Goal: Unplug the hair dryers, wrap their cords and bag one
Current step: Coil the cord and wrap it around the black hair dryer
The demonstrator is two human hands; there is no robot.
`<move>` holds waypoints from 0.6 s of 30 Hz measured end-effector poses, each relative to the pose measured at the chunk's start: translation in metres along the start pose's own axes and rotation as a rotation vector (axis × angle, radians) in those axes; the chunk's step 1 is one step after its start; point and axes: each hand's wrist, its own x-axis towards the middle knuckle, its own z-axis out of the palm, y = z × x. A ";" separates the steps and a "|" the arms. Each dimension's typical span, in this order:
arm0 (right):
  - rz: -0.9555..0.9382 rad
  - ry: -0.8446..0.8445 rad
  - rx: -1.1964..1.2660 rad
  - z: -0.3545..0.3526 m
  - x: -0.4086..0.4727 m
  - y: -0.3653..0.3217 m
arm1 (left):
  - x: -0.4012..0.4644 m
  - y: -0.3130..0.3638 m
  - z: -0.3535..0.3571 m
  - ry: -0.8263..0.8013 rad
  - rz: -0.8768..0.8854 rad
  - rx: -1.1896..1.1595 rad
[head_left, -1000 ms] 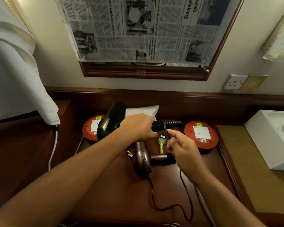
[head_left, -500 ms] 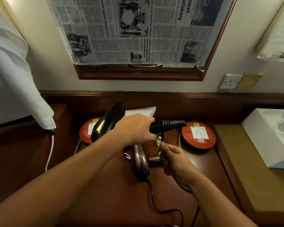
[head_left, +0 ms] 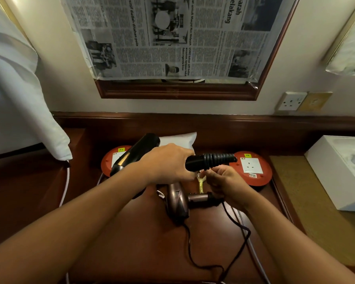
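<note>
My left hand [head_left: 168, 162] grips the handle of a black hair dryer [head_left: 137, 152] held above the desk, its ribbed cord sleeve [head_left: 215, 160] pointing right. Just under that sleeve, my right hand [head_left: 223, 181] pinches the dryer's black cord. A bronze hair dryer [head_left: 177, 201] lies on the dark wooden desk [head_left: 131, 242] below my hands, its black cord [head_left: 234, 242] looping toward the front edge. A white bag [head_left: 178, 139] lies behind the black dryer. A small gold object [head_left: 201, 184] lies between my hands.
Two red round extension reels sit on the desk, one at the left [head_left: 115, 156] and one at the right [head_left: 252, 169]. A white box [head_left: 328, 171] stands at the right. A wall socket [head_left: 291, 100] and a newspaper-covered mirror [head_left: 172, 37] are on the wall.
My right hand dropped toward the bronze dryer with the cord, then rose again under the black dryer's ribbed sleeve. My left hand kept holding the dryer.
</note>
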 end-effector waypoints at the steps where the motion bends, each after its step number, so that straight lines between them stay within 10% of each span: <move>1: 0.042 0.002 -0.024 -0.004 0.000 -0.004 | 0.000 0.001 0.000 -0.007 0.005 0.003; 8: 0.152 -0.179 -0.403 -0.034 0.005 -0.045 | -0.006 0.014 0.009 -0.053 0.068 0.169; 18: -0.094 -0.004 -0.995 -0.004 -0.002 -0.053 | -0.002 0.014 0.026 -0.118 0.075 0.293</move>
